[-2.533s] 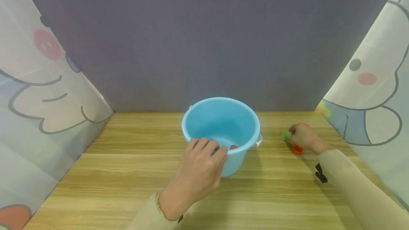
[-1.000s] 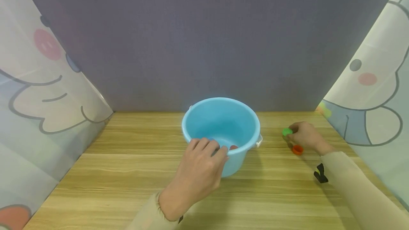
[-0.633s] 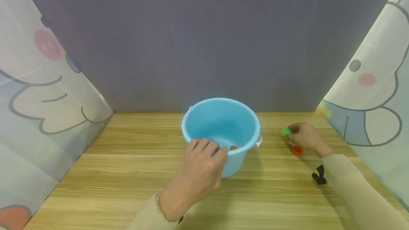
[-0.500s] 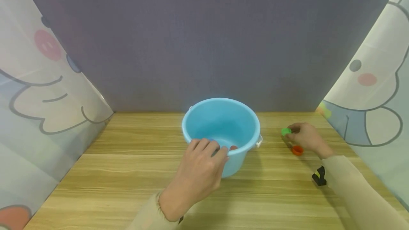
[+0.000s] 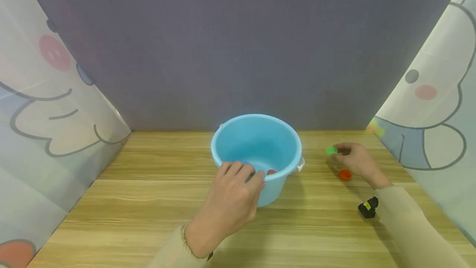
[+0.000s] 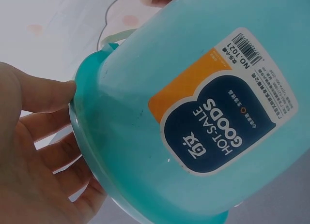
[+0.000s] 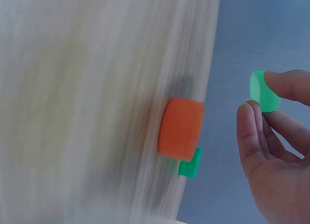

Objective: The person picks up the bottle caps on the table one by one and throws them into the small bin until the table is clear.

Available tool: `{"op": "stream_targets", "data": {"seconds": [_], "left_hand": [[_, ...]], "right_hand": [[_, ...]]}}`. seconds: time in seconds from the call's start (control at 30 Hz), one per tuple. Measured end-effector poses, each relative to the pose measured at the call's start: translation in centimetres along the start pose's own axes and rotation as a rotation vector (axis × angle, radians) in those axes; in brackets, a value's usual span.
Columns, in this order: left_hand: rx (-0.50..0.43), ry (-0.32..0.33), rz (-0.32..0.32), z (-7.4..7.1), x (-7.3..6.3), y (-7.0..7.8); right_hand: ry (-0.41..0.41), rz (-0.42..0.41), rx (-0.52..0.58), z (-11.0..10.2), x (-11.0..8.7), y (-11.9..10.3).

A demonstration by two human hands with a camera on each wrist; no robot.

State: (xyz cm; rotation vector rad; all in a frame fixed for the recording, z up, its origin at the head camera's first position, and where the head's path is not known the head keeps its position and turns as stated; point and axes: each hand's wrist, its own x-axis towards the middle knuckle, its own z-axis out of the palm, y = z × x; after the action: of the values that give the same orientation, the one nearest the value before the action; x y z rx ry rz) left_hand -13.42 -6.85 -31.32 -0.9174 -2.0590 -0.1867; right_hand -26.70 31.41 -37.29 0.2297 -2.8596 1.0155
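A light blue plastic bucket (image 5: 256,135) stands on the wooden table, its label (image 6: 223,108) showing in the left wrist view. My left hand (image 5: 230,195) grips its near rim, thumb outside and fingers over the edge. On the right, my right hand (image 5: 355,160) pinches a small green cup-shaped plastic piece (image 7: 263,92) between thumb and fingertips, above the table. A hollow orange plastic piece (image 5: 344,175) sits on the table just below that hand. Behind it, in the right wrist view, is another green piece (image 7: 190,164).
Inside the bucket a red piece (image 5: 271,172) shows near the front wall, partly hidden by the rim. The bucket's white handle (image 5: 301,164) hangs at its right side. A grey panel (image 5: 245,44) closes off the back, with cartoon-printed sheets (image 5: 427,106) along both sides.
My right hand has taken hold of the green piece and lifted it slightly, drifting a little left, with the wrist turning. My left hand and the bucket stay in place.
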Motion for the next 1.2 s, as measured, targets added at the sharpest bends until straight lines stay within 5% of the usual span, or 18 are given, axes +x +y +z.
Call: {"op": "stream_targets", "data": {"seconds": [1.2], "left_hand": [[-0.016,-0.003,-0.003,0.2,-0.1,0.0]], "right_hand": [[0.089,0.023,0.24,2.3,-0.8,-4.1]]}}
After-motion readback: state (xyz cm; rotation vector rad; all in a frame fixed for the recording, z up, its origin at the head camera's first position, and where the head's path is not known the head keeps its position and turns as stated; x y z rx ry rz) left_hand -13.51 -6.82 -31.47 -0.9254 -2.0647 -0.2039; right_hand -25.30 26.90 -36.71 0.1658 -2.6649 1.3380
